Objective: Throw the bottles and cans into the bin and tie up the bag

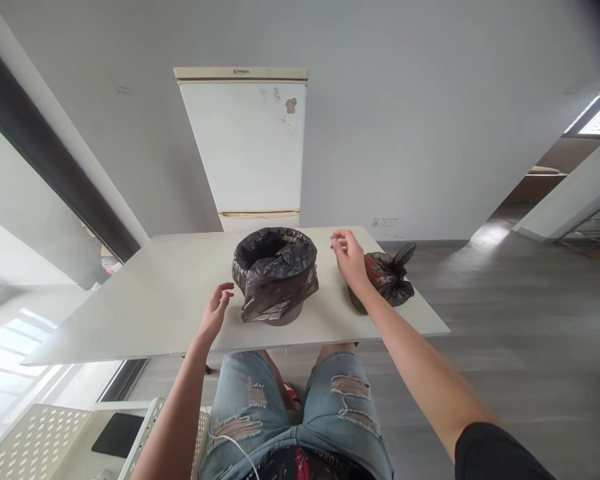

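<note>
A round bin (283,316) stands on the white table, lined with a black plastic bag (279,283) whose edge is folded down over the rim. Most of the bin's wall is hidden by the bag. To the left of it is my left hand (217,312), open, with fingers loosely bent and holding nothing. My right hand (350,259) hovers to the right of the bin, apart from it, with its fingers loosely curved and nothing visible in them. Behind my right wrist lies a knotted black plastic bag (396,277) with something reddish showing through; a dark object beneath it is partly hidden.
The white table (130,300) reaches far to my left and ends just right of the knotted bag. A white refrigerator (250,147) stands behind it against the wall. At lower left, a perforated white rack (45,440) holds a black flat object (117,434).
</note>
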The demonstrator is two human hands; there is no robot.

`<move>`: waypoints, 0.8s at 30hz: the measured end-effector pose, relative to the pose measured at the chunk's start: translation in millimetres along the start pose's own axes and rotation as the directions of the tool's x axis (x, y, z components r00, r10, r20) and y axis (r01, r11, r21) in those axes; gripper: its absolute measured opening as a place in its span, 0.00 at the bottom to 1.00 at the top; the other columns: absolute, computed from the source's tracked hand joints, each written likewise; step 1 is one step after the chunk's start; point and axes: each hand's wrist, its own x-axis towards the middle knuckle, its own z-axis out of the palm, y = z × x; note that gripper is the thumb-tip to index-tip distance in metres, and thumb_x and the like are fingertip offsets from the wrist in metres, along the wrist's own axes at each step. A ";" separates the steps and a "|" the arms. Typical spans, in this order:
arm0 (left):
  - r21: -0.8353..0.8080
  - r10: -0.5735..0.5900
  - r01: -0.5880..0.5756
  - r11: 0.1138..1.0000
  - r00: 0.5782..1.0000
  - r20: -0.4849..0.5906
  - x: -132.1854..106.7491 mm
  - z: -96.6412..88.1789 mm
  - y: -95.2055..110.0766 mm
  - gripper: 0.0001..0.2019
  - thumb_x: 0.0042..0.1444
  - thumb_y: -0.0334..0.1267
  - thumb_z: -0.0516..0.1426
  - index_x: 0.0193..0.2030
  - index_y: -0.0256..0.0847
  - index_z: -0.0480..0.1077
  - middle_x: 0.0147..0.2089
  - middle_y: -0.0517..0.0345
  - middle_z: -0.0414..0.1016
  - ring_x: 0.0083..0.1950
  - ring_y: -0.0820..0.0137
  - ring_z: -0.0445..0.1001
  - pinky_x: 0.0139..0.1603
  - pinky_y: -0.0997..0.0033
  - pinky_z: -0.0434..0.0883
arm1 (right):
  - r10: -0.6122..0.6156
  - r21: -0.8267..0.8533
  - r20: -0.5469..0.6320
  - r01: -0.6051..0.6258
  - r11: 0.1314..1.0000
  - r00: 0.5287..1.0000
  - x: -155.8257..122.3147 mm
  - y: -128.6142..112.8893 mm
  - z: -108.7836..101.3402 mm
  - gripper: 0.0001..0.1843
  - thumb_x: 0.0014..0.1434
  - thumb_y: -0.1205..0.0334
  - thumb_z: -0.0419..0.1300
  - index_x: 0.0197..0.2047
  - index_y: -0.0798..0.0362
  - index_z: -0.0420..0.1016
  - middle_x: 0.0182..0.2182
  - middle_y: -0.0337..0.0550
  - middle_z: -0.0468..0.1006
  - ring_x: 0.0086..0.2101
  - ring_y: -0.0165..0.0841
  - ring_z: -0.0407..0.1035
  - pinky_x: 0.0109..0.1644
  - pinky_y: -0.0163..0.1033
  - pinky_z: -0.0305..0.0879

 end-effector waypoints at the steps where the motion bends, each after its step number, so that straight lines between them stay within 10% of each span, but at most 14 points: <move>1: 0.065 -0.036 0.038 0.997 0.999 -0.031 0.7 -1.3 -4.2 0.26 0.78 0.49 0.37 0.67 0.41 0.66 0.66 0.39 0.72 0.66 0.56 0.74 0.66 0.51 0.73 | -0.156 -0.050 0.028 0.157 0.986 0.987 -3.3 -13.2 -2.1 0.21 0.71 0.42 0.59 0.59 0.45 0.72 0.61 0.52 0.77 0.59 0.43 0.73 0.63 0.52 0.72; 6: 0.322 -0.138 0.173 0.931 0.982 -0.129 -0.4 9.0 -14.4 0.22 0.73 0.44 0.48 0.65 0.35 0.69 0.72 0.27 0.64 0.77 0.35 0.56 0.71 0.12 0.44 | -0.540 -0.090 0.628 0.741 0.665 0.561 -20.3 -49.7 16.5 0.26 0.68 0.44 0.67 0.66 0.42 0.74 0.58 0.48 0.82 0.58 0.47 0.75 0.78 0.63 0.55; 8: 0.380 -0.130 0.170 0.909 0.983 -0.129 -2.4 14.4 -14.7 0.22 0.74 0.41 0.46 0.67 0.36 0.69 0.72 0.28 0.64 0.77 0.37 0.56 0.72 0.12 0.43 | -0.549 -0.110 0.672 0.800 0.589 0.497 -18.8 -46.6 28.8 0.17 0.68 0.49 0.68 0.57 0.44 0.81 0.45 0.46 0.85 0.47 0.46 0.79 0.75 0.65 0.59; 14: 0.447 -0.124 0.168 0.879 0.984 -0.125 -4.6 16.4 -15.2 0.24 0.74 0.42 0.45 0.69 0.35 0.68 0.70 0.30 0.66 0.74 0.39 0.60 0.73 0.17 0.49 | -0.503 -0.328 0.565 0.738 0.590 0.654 40.1 -37.0 24.7 0.10 0.64 0.57 0.71 0.47 0.51 0.84 0.41 0.49 0.85 0.45 0.47 0.78 0.57 0.52 0.71; 18: 0.475 -0.114 0.165 0.864 0.984 -0.134 -2.4 18.4 -18.6 0.25 0.74 0.43 0.44 0.70 0.35 0.67 0.70 0.30 0.66 0.74 0.37 0.60 0.71 0.15 0.50 | -0.375 -0.478 0.437 0.564 0.673 0.818 110.0 -33.0 -9.2 0.14 0.59 0.57 0.74 0.46 0.52 0.85 0.42 0.48 0.86 0.43 0.45 0.79 0.52 0.47 0.70; 24: 0.529 -0.102 0.160 0.834 0.985 -0.138 -0.4 21.4 -21.4 0.25 0.74 0.43 0.43 0.68 0.35 0.68 0.68 0.30 0.67 0.72 0.38 0.62 0.71 0.18 0.54 | -0.245 -0.671 0.281 0.373 0.640 0.928 174.5 2.3 -64.0 0.17 0.58 0.56 0.73 0.48 0.56 0.85 0.46 0.52 0.87 0.47 0.44 0.77 0.57 0.46 0.68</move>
